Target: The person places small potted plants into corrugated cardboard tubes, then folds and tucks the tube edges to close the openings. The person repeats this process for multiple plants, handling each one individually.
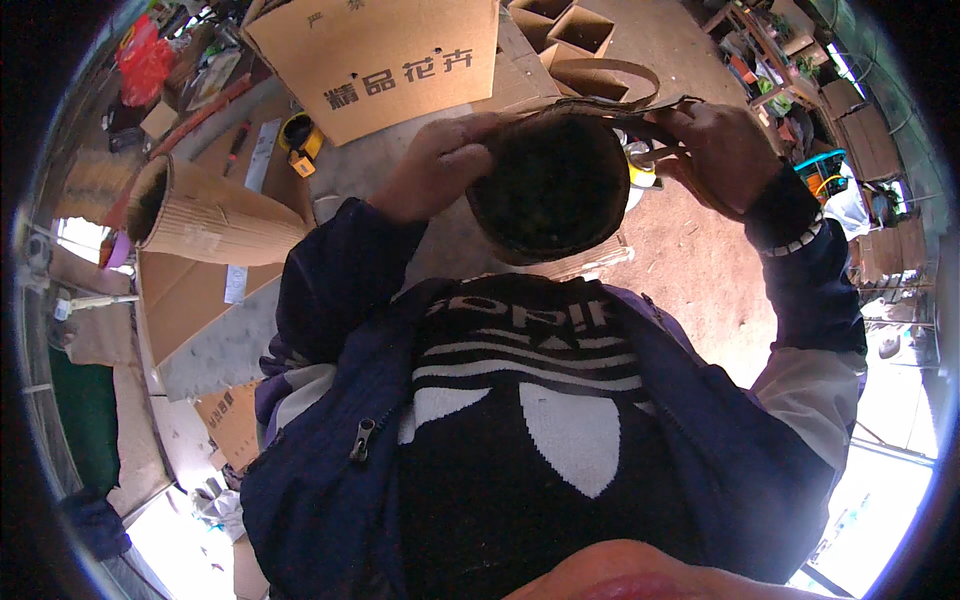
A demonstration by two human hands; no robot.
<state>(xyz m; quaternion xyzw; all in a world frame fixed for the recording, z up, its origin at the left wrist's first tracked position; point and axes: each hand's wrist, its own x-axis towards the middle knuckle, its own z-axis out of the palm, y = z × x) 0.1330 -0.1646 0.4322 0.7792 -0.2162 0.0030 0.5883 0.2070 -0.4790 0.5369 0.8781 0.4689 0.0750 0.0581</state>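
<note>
A round cardboard tube, its dark open end turned towards me, is held up in front of my chest. The fingers of my left hand grip its rim at the upper left. My right hand pinches a curved cardboard strip that runs along the tube's upper edge and loops out beyond it. A second corrugated cardboard tube lies to the left, beside my left sleeve. Behind my left hand stands a large cardboard box with printed writing.
A roll of yellow tape, a metal ruler and a screwdriver lie on flat cardboard at the left. A cardboard divider is at the top. Crowded wooden shelving stands at the upper right.
</note>
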